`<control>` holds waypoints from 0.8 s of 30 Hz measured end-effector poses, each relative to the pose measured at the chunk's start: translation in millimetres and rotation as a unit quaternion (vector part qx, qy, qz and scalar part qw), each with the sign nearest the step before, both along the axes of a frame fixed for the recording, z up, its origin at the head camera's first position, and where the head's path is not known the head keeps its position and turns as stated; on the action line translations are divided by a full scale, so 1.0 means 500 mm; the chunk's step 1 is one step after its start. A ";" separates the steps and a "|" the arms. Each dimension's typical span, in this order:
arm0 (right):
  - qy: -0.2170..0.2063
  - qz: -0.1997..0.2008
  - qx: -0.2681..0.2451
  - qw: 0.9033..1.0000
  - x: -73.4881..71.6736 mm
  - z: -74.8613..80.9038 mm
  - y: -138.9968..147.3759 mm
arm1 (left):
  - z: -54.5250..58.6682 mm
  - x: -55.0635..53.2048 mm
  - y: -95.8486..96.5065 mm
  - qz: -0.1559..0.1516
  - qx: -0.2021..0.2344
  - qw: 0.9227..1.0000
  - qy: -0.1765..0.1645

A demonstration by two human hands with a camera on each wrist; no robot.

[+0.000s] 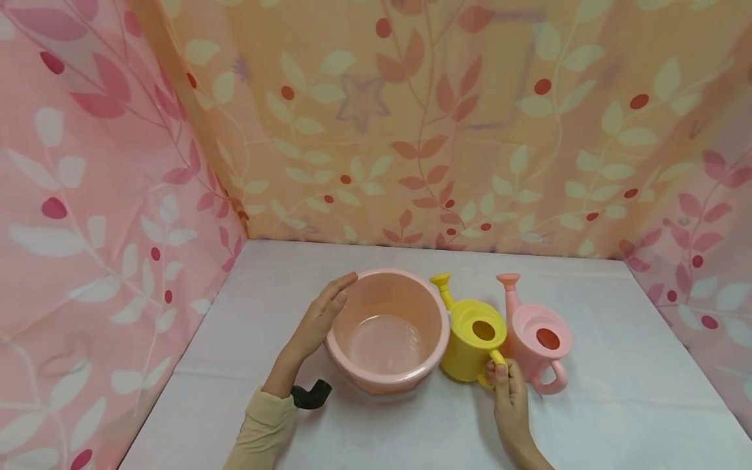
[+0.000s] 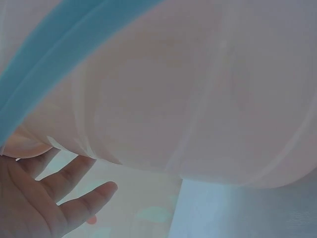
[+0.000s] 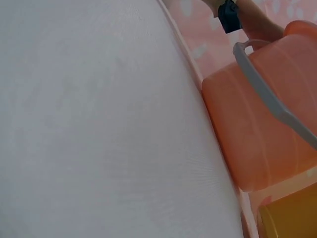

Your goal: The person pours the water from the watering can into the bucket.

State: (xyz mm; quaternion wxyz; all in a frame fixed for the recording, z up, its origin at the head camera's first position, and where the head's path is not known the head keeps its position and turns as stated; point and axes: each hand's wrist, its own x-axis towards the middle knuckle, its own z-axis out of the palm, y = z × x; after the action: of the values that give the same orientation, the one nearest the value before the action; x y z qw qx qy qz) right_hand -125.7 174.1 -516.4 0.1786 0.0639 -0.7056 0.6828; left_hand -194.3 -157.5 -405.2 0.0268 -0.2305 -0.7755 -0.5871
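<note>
A round pink bucket (image 1: 382,380) stands upright in the middle of the head view, its inside showing nothing in it. My left hand (image 1: 320,316) lies along its left rim, fingers extended; the left wrist view shows these fingers (image 2: 86,203) spread by the bucket's wall (image 2: 148,99). Right of the bucket, close against it, stands a yellow watering can (image 1: 461,352). My right hand (image 1: 508,391) pinches its handle between thumb and fingers. A pink watering can (image 1: 525,352) stands just right of the yellow one. The right wrist view does not show my right hand.
Everything stands on a white-covered table (image 1: 634,365). Patterned cloth walls (image 1: 435,130) enclose the back and both sides. A dark wrist-worn piece (image 1: 311,395) sits at my left wrist. A grey band (image 3: 272,101) crosses the bucket's side in the right wrist view.
</note>
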 end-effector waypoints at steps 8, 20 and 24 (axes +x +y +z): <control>0.035 0.017 -0.043 0.998 0.004 0.021 0.007 | 0.001 0.001 -0.002 0.002 -0.001 1.000 -0.002; 0.059 -0.021 -0.047 0.997 0.009 0.059 0.019 | -0.002 0.001 -0.002 0.005 0.001 1.000 -0.006; 0.072 -0.040 -0.043 0.996 0.010 0.073 0.023 | -0.002 0.000 -0.002 0.006 0.001 1.000 -0.004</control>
State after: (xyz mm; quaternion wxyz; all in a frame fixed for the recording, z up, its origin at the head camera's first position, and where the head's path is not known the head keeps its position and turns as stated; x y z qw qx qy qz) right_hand -120.7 185.8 -479.9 0.2589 0.0766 -0.6632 0.6981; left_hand -194.4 -158.4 -406.2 0.0274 -0.2237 -0.7763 -0.5887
